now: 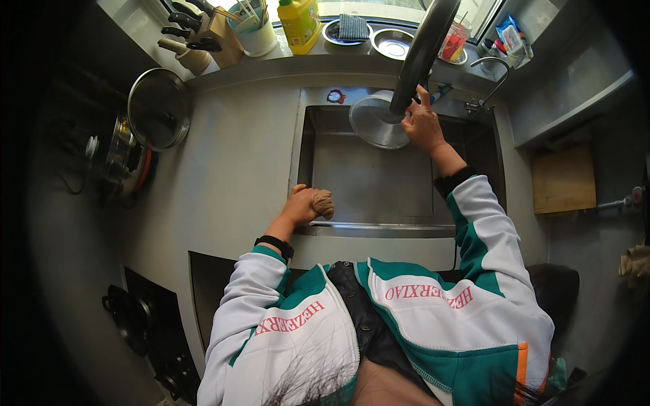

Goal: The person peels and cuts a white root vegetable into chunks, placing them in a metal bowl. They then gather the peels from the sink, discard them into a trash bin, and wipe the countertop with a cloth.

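Observation:
My left hand (298, 207) is closed around a crumpled brown cloth (323, 204) at the sink's front left corner. Ahead of me, my right hand (423, 124) is raised at the lower end of a dark grey faucet (424, 51). Its index finger points up beside the spout, and whether it grips or only touches the faucet is unclear. Below the spout, a round clear plastic container (378, 133) sits at the back of the stainless steel sink (373, 177). The faucet and my right hand hide part of it.
On the sill are a knife block (223, 40), a utensil holder (258, 40), a yellow bottle (298, 25) and a metal bowl (392, 43). A glass lid (159, 109) stands at left. A thin curved tap (500, 66) and a wooden board (563, 180) are at right.

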Tool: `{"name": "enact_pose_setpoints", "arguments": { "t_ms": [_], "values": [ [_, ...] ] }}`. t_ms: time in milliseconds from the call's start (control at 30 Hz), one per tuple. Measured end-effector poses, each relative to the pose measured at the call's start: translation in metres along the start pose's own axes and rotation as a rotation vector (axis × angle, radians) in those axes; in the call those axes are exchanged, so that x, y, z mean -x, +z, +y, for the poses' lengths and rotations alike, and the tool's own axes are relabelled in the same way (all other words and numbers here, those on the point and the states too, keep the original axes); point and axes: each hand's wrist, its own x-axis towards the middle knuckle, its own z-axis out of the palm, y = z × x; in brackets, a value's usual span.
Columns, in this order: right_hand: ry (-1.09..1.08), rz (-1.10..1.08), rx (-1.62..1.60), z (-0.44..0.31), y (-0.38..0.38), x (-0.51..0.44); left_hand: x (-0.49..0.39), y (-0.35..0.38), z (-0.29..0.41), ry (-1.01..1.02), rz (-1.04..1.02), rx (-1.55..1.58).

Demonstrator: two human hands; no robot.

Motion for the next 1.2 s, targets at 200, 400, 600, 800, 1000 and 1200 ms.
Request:
{"name": "enact_pose_setpoints", "arguments": {
  "t_ms": [200,400,600,800,1000,1200],
  "values": [
    [0.039,-0.065,-0.009,-0.004,0.002,-0.015,0.001,-0.001,0.002,0.037,0.040,0.021],
    [0.076,-0.042,-0.124,0.004,-0.001,0.003,0.001,-0.004,0.006,0.038,0.041,0.016],
    [0.221,-0.088,-0.212,0.011,0.015,0.081,0.000,-0.001,0.002,0.042,0.028,0.016],
    [0.915,-0.264,-0.399,0.070,0.039,0.107,0.001,0.000,0.003,0.040,0.051,0.020],
    [0.952,-0.308,-0.638,0.072,0.089,0.121,0.000,-0.004,0.008,0.030,0.040,0.052],
    [1.135,-0.263,-0.730,0.088,0.080,0.131,-0.001,-0.001,0.005,0.040,0.020,0.028]
  ]
}}
